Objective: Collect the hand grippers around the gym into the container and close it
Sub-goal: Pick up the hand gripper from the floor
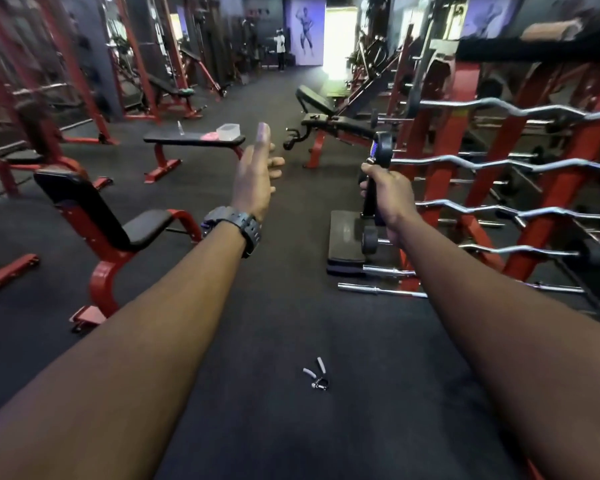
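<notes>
My right hand (387,195) is shut on a black hand gripper (378,164), held upright at chest height with its spring end on top. My left hand (257,174), with a black watch on the wrist, is stretched forward with open fingers and holds nothing. A second hand gripper (315,374) with grey handles lies on the dark floor between my arms, close to me. A clear plastic container (228,132) stands on a flat bench (187,140) ahead on the left, with a pink lid (209,136) beside it.
A red seat with black pads (97,223) stands at the left. A red rack of curl bars (520,188) lines the right side, with a step platform (347,237) and dumbbells at its foot. An adjustable bench (329,123) is ahead. A person stands far back.
</notes>
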`<state>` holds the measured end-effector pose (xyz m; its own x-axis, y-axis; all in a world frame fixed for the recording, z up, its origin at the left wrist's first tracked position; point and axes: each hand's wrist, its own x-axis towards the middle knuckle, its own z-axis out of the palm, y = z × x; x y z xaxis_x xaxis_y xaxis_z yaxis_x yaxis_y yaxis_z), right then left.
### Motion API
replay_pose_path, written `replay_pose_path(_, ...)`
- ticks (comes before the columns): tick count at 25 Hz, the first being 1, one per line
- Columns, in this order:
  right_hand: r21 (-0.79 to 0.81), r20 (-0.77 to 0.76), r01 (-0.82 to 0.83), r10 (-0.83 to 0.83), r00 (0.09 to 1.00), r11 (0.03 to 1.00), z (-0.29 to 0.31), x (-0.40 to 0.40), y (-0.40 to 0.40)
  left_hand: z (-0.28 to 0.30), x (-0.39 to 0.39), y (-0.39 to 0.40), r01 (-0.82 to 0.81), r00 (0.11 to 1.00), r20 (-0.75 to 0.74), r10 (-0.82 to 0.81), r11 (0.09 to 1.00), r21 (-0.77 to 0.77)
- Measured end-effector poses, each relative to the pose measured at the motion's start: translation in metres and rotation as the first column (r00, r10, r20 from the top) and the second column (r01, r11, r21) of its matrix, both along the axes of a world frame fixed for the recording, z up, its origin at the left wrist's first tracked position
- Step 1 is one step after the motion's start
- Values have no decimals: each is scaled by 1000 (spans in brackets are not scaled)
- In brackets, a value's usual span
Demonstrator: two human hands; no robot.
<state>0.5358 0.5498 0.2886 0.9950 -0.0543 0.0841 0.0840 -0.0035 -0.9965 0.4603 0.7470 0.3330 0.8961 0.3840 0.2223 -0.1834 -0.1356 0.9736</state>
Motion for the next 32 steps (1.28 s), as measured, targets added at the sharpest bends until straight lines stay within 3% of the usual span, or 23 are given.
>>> replay_pose_path(8,-64,-123,51,-59,991,997,-63,116,43,-73,133,36,61,991,-115,-68,996,-63)
replay_pose_path(12,-188,-293,100,-153,944,977,-149,134,42,-145,169,40,106,954,-270,-129,989,-99)
replay_pose_path(17,-238,-621,39,-183,762,970,-290,56,28,-268,143,28,70,830,-532,-170,977,-203)
replay_pose_path(20,-247,-762,-27,-177,623,969,-346,17,15,-321,127,23,54,736,-650,-190,973,-224)
replay_pose_path(22,-258,-798,-40,-190,571,965,-364,10,10,-337,129,18,60,707,-680,-196,974,-218)
replay_pose_path(28,-242,-807,-40,-178,562,969,-389,26,-3,-357,158,-10,157,682,-690,-240,971,-183)
replay_pose_path(32,-214,-823,-22,-168,543,977,-434,37,-10,-407,177,-23,152,665,-709,-233,972,-177)
